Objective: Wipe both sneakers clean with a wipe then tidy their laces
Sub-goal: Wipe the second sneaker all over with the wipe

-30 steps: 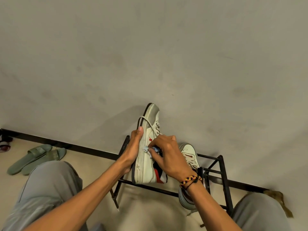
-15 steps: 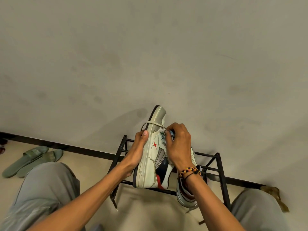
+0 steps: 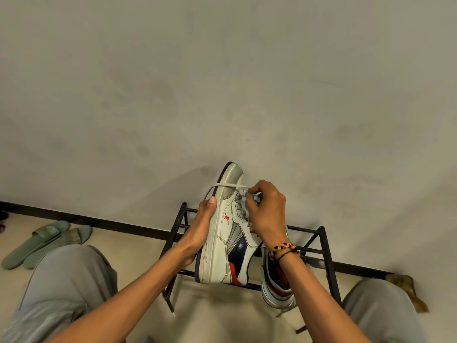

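Note:
My left hand (image 3: 200, 231) grips the sole side of a white sneaker (image 3: 222, 243) with grey, navy and red panels, held toe-up above a black rack. A loose lace (image 3: 222, 186) loops over its toe. My right hand (image 3: 268, 214) is closed on a small light-blue wipe (image 3: 252, 198), pressed against the lace eyelets near the toe. The second sneaker (image 3: 277, 288) sits on the rack at the right, mostly hidden behind my right forearm.
The black metal shoe rack (image 3: 326, 258) stands against a grey wall. Two green slides (image 3: 47, 238) lie on the floor at the left. My knees in grey trousers (image 3: 64, 288) flank the rack. A brown object (image 3: 408, 290) lies at the right by the baseboard.
My right hand slid with the wipe from the sneaker's middle side up to the laces near the toe. The sneaker turned, showing more of its side panels.

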